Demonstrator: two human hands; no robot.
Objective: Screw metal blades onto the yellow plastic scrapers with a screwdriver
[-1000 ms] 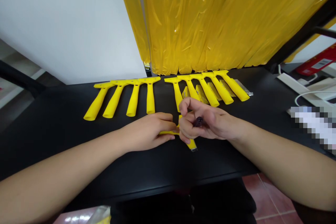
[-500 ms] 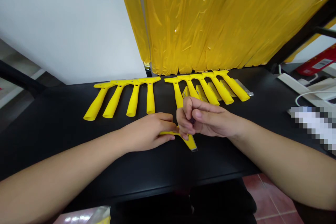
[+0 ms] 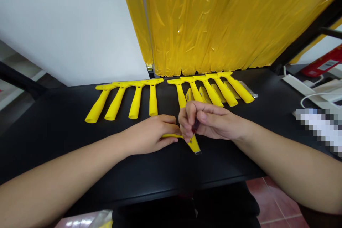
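My left hand [image 3: 153, 133] is closed round the handle of a yellow scraper [image 3: 195, 146] just above the black table. The scraper's head points to the right and toward me, with a thin grey edge at its end. Over that head is my right hand [image 3: 205, 119], its fingers curled round a small dark red tool [image 3: 196, 125], which looks like a screwdriver handle. The fingers hide most of the tool and its tip. A small screw [image 3: 191, 141] shows on the scraper head below them.
Several yellow scraper handles [image 3: 135, 101] lie in a row along the back of the black table [image 3: 128, 174]. Flat yellow head pieces [image 3: 205, 95] rest among those on the right. Yellow plastic sheets [image 3: 213, 25] hang behind. A white power strip [image 3: 307, 89] with a cable lies at right.
My right hand has turned slightly and its fingers have shifted, so more of the dark red tool and the screw show. My left hand and the scraper stay put.
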